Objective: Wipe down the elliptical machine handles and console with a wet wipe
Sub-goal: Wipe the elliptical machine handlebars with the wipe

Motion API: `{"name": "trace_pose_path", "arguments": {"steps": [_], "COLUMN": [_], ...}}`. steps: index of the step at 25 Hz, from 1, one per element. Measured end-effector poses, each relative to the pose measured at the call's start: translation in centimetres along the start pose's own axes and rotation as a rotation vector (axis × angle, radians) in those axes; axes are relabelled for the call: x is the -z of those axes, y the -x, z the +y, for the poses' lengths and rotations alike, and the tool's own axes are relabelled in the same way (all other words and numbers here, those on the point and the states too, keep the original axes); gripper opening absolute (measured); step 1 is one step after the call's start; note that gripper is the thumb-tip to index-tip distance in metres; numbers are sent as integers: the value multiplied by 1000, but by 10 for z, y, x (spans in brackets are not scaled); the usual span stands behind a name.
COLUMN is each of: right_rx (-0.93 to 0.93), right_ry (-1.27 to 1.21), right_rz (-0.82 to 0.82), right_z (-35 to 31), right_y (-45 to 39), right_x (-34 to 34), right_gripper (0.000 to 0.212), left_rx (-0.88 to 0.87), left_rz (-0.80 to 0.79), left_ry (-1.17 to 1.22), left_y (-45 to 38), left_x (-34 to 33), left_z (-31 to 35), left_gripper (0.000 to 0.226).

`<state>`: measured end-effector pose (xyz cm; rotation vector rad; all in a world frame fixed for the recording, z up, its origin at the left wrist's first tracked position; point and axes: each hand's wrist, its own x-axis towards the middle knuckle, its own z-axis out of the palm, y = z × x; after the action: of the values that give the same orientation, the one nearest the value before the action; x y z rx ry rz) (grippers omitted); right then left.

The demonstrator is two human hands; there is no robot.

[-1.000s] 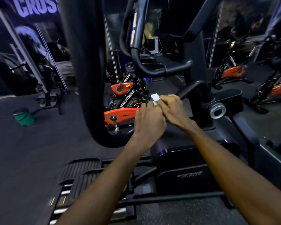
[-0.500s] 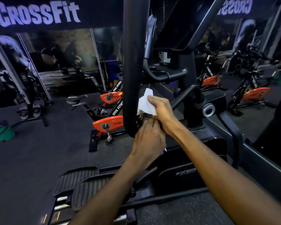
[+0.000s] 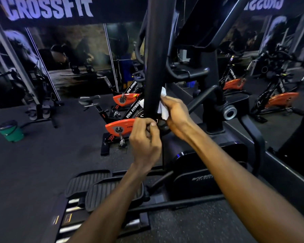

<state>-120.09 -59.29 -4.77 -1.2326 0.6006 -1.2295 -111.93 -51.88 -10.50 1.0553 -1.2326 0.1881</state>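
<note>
A thick black handle bar [image 3: 155,58] of the elliptical machine rises in front of me. A white wet wipe [image 3: 162,109] is wrapped around its lower part, with a corner showing on the bar's left side. My right hand [image 3: 175,116] holds the wipe against the right side of the bar. Just below, my left hand [image 3: 145,137] has curled fingers at the bar's lower end, pinching something small and dark that I cannot make out. The underside of the console [image 3: 200,23] is at the top, mostly out of frame.
The elliptical's black pedals [image 3: 102,188] and drive housing [image 3: 205,165] lie below my arms. Orange spin bikes [image 3: 125,127] stand behind the bar and at the right [image 3: 281,100]. A green bucket [image 3: 11,132] sits on the dark floor at left. Mirrors line the walls.
The wipe went from folded between both hands to wrapped around the handle bar. My right hand rose onto the bar; my left hand dropped slightly below it. My view lifted.
</note>
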Motion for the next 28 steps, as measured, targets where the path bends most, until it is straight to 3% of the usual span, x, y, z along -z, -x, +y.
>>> {"name": "trace_pose_path", "arguments": {"steps": [4, 9, 13, 17, 19, 24, 28], "right_rx": [183, 572, 614, 639, 689, 730, 800], "right_ry": [319, 422, 692, 866, 902, 832, 992], "right_rz": [262, 657, 749, 768, 741, 812, 881], "right_z": [33, 55, 91, 92, 91, 67, 50], "right_y": [31, 45, 60, 67, 71, 60, 49], "right_x": [-16, -44, -66, -91, -97, -105, -106], "right_gripper": [48, 23, 48, 59, 54, 37, 28], "left_rx": [308, 475, 497, 400, 357, 335, 557], "left_rz": [60, -120, -399, -624, -632, -543, -516], "left_ry": [191, 445, 654, 618, 552, 436, 528], "left_y": [-20, -30, -40, -52, -59, -96, -114], "left_x": [5, 19, 47, 61, 60, 54, 38], "left_z": [-1, -28, -44, -61, -66, -67, -51], "left_gripper": [11, 6, 11, 21, 6, 6, 20]}}
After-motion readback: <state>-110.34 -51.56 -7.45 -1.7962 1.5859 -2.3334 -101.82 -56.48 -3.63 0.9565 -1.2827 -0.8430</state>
